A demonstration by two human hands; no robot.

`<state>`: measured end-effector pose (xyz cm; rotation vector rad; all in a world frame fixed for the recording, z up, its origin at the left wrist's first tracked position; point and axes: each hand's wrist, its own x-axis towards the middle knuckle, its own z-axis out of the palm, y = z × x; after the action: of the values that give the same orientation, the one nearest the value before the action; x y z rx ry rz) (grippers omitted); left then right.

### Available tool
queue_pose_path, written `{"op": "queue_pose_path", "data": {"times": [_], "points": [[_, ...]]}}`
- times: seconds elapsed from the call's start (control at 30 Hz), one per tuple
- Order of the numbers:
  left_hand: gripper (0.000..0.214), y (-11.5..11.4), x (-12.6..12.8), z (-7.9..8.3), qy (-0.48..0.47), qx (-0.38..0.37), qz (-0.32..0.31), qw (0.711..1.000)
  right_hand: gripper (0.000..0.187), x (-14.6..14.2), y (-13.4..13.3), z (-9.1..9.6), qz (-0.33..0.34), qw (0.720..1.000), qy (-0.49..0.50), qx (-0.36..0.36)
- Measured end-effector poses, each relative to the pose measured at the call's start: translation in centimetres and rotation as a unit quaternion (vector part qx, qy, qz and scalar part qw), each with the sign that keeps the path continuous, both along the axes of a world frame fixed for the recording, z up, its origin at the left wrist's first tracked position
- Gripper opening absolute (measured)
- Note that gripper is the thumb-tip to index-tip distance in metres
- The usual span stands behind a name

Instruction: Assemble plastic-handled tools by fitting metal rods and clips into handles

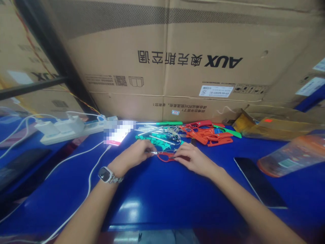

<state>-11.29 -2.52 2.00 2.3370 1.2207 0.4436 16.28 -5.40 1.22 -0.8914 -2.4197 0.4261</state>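
Observation:
Both hands meet above the blue table in the middle of the view. My left hand (pixel 138 154), with a watch on the wrist, is closed in a pinch on a small shiny metal piece (pixel 154 153). Its fingers hide most of that piece. Between the hands is a red plastic casing (pixel 165 157) with a looped opening. My right hand (pixel 194 158) pinches the casing's right end, and the fingers cover that part. Just beyond lie green plastic pieces (pixel 159 143), thin metal rods (pixel 162 139) and a tangle of fine wires (pixel 175 130).
More red plastic casings (pixel 209 134) lie behind my right hand, and a green-handled screwdriver (pixel 169 123) behind the rods. A lit phone (pixel 123 133) and a power strip (pixel 61 130) stand left. A dark phone (pixel 259 181) and a clear jar (pixel 291 156) lie right. A large carton (pixel 122 37) walls the back.

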Motion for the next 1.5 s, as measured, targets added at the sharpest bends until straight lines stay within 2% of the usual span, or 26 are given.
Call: {"op": "queue_pose_path", "data": {"times": [0.57, 0.97, 1.2, 1.27, 1.37, 1.43, 1.5], "points": [[0.013, 0.1, -0.1, -0.3, 0.005, 0.010, -0.011, 1.000, 0.016, 0.0, 0.3, -1.1, -0.019, 0.999, 0.035, -0.006], [0.012, 0.1, 0.4, 0.2, -0.005, 0.012, -0.026, 1.000, 0.017, 0.1, 0.6, -2.4, -0.047, 0.999, 0.017, 0.002], [0.012, 0.2, 0.2, 0.3, -0.010, -0.002, -0.029, 1.000, 0.025, 0.4, 0.3, -1.7, -0.047, 0.998, -0.047, 0.012], [0.011, -0.1, 0.4, 0.6, -0.005, 0.016, -0.026, 1.000, 0.026, 0.6, 0.1, -1.3, -0.042, 0.997, -0.069, 0.018], [0.017, -1.0, 1.5, 1.1, -0.014, 0.105, -0.017, 0.994, 0.028, 0.7, -0.3, -0.7, -0.037, 0.994, -0.100, 0.037], [0.019, -1.7, 2.7, 1.3, -0.019, 0.153, -0.037, 0.987, 0.029, 0.8, -0.6, -0.4, -0.038, 0.991, -0.118, 0.049], [0.013, -2.2, 3.8, 1.2, -0.005, 0.156, -0.068, 0.985, 0.030, 0.7, -0.9, -0.1, -0.040, 0.989, -0.131, 0.053]]}}
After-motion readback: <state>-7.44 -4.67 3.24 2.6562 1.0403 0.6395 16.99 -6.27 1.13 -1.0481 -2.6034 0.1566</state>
